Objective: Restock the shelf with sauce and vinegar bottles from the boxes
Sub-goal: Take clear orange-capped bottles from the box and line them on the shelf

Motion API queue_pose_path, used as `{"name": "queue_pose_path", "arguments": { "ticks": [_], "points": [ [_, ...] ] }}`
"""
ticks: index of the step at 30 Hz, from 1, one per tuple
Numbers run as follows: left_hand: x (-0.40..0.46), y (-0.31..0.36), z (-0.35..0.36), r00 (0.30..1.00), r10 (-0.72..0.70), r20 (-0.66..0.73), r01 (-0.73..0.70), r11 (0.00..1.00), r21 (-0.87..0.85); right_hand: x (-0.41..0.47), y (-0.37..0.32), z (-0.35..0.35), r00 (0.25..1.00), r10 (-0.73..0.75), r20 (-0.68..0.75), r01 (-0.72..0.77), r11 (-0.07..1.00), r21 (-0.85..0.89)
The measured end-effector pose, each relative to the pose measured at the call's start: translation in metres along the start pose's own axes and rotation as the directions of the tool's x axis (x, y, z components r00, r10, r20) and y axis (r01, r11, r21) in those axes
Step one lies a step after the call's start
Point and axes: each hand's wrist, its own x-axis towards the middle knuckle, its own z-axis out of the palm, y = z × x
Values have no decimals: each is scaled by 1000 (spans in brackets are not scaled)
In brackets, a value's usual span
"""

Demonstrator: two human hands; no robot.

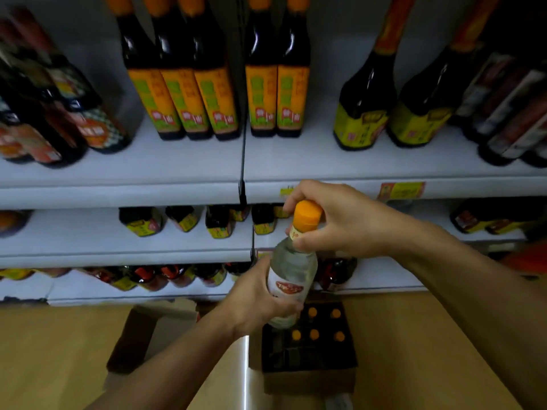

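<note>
While dark sauce bottles (183, 84) line the white shelf (124, 170) across the upper frame, the left hand (257, 303) grips the body of a clear vinegar bottle (291, 276) at lower centre. Right of it, the right hand (334, 223) pinches its neck under the orange cap (307, 214), above an open box (307, 350) holding more orange-capped bottles on the floor.

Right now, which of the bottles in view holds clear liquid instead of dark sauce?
The bottle held in both hands: left hand round its body, right hand at its orange cap. Its contents are clear; the shelf bottles are dark.
</note>
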Motion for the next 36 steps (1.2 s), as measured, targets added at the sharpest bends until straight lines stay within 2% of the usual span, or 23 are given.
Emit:
{"name": "queue_pose_path", "arguments": {
  "ticks": [8,15,20,30,36],
  "points": [
    [-42,108,-24,994,109,-11,-109,993,48,-33,-73,-73,990,-21,-138,35,994,102],
    [-74,189,-35,982,186,-1,-186,981,61,-66,-123,-128,963,-89,-256,144,968,207],
    [-78,243,-43,970,240,-36,-238,970,50,-74,-155,-170,913,-140,-382,248,936,248],
    [-82,350,-63,902,424,-83,-416,905,93,-76,-206,-250,820,-244,-517,406,885,227],
    [-75,406,-76,860,495,-129,-479,867,135,-69,-220,-283,754,-300,-584,531,803,272]
  ]
}}
